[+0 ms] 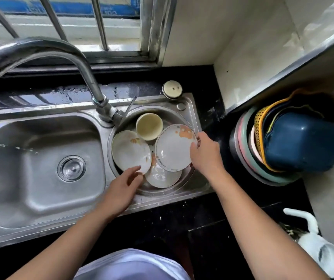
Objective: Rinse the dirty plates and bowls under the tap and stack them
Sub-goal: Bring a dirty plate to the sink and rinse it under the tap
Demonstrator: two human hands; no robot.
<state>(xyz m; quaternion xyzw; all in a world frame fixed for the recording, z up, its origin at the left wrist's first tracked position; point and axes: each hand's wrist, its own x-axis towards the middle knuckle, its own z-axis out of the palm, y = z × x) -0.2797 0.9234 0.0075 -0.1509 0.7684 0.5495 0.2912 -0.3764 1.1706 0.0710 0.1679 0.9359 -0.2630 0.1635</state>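
Right hand (pixel 204 152) gripping stained plate (pixel 174 147) — left hand (pixel 121 188) spread, nearing another plate (pixel 129 151)

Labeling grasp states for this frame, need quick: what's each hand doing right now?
Left hand: open, fingers at the near edge of the left plate, not gripping.
Right hand: closed on the rim of the right plate.

stained plates (pixel 174 148) and bowl (pixel 149 126) (cream) crowd round basin (pixel 190 118).

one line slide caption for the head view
Both hands reach for stained plates piled with a bowl in the round basin.
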